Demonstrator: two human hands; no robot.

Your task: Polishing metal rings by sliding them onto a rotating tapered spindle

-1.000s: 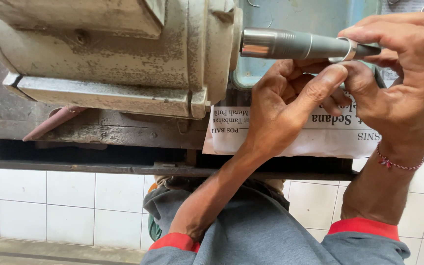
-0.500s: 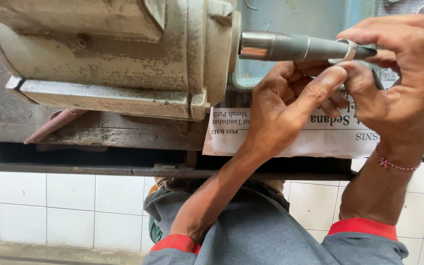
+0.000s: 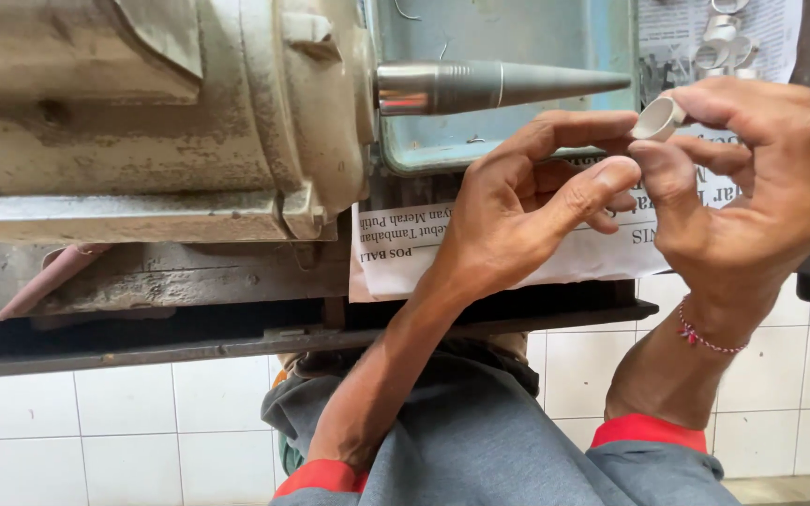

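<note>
Head view — ring [image 3: 658, 119] now off spindle [image 3: 503, 84]

You are holding the ring [image 3: 658, 119] in your right hand [image 3: 752, 187], just below and right of the spindle [image 3: 503, 85] tip. Your left hand [image 3: 527, 211] is sitting left of it, touching. The spindle is sticking out rightward from the motor [image 3: 161, 112]. Newspaper [image 3: 517, 248] is lying under your hands.

Silver-grey on the tapered spindle [image 3: 508, 84], dull silver on the ring [image 3: 658, 118], worn beige-grey on the motor housing [image 3: 161, 112]. Pale blue-green for the tray [image 3: 508, 37], black print on white for the newspaper [image 3: 517, 253]. Red-and-white beading along the wrist bracelet [image 3: 705, 337], red cuffs on grey sleeves [image 3: 480, 440], white over the tiles [image 3: 96, 431].
</note>
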